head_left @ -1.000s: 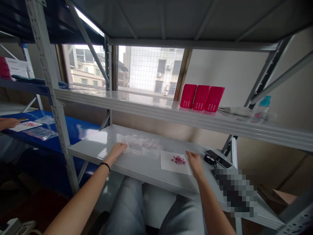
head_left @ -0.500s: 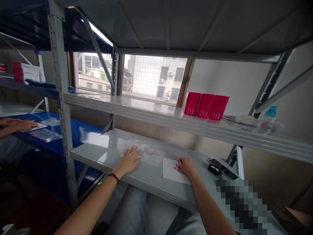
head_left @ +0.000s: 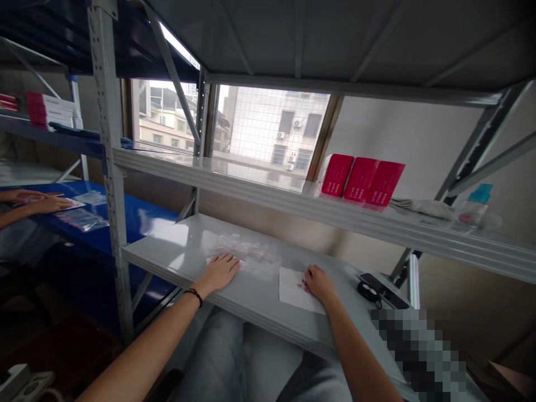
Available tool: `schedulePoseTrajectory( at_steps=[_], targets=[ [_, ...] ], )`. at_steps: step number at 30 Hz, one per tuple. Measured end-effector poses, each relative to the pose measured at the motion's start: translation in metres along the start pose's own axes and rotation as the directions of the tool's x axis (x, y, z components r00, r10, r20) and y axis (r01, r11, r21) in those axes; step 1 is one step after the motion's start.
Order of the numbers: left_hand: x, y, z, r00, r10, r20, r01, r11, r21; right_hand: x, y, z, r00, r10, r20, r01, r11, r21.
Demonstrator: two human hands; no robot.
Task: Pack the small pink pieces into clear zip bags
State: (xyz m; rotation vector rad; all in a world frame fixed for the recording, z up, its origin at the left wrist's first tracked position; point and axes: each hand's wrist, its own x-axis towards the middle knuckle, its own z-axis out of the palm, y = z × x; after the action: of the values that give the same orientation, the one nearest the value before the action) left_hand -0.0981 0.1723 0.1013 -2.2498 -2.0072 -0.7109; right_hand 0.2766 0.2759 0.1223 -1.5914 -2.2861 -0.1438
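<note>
1. Handling the small red pieces looks to be the step in hand: they are gathered on the white sheet, toward five o'clock in the view, and are partly covered by the right hand.
2. There, the right hand is curled over the sheet's three-o'clock side, knuckles up; whether a piece is gripped cannot be told, as the fingertips are mostly hidden.
3. And over to seven o'clock: the left hand is laid palm down, fingers extended, at the near edge of the clear bags. No grip is seen there.
4. By judgement, a fine fingertip pinch is called for next at the sheet, with the paper kept from sliding; from the flat hand, only a light touch seems needed.
5. Containers now! The clear bags are spread flat on the grey shelf; what is in them is too faint to be read.
6. Up at three o'clock, three red boxes are stood side by side on the upper shelf, contents hidden. Farther out, a blue-capped clear bottle is seen.
7. Out at nine o'clock, more clear packets are laid on a blue table, near a co-worker's hands.
</note>
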Motion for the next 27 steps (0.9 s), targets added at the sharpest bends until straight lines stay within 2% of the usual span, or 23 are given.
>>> schedulePoseTrajectory(
  at_steps=[4, 7, 9, 12, 17, 23, 27],
  targets=[
    [0.003, -0.008, -0.001, 1.000, -0.001, -0.013, 0.001, 1.000, 0.007, 0.001, 0.002, 0.004, 0.999, 0.015, -0.034, -0.013, 0.998, 0.061],
    [0.002, -0.013, 0.002, 0.995, 0.026, -0.094, -0.022, 0.999, 0.042, 0.003, 0.005, 0.007, 0.997, 0.043, -0.069, -0.035, 0.992, 0.117],
    [0.001, -0.015, 0.005, 0.989, 0.044, -0.139, -0.033, 0.996, 0.078, 0.004, 0.010, 0.006, 0.992, 0.070, -0.108, -0.052, 0.985, 0.163],
    [0.000, -0.017, 0.010, 0.988, 0.048, -0.148, -0.033, 0.995, 0.099, 0.002, 0.020, -0.001, 0.972, 0.142, -0.188, -0.093, 0.965, 0.246],
    [-0.001, -0.017, 0.011, 0.987, 0.044, -0.155, -0.035, 0.998, 0.056, -0.022, 0.039, -0.012, 0.927, 0.253, -0.278, -0.140, 0.919, 0.369],
    [-0.006, -0.013, -0.001, 0.975, 0.112, -0.192, -0.115, 0.993, -0.004, -0.055, 0.049, -0.006, 0.942, 0.196, -0.272, -0.077, 0.916, 0.394],
    [-0.007, -0.008, -0.008, 0.976, 0.130, -0.174, -0.141, 0.989, -0.049, -0.063, 0.047, -0.003, 0.925, 0.219, -0.311, -0.084, 0.914, 0.396]
  ],
)
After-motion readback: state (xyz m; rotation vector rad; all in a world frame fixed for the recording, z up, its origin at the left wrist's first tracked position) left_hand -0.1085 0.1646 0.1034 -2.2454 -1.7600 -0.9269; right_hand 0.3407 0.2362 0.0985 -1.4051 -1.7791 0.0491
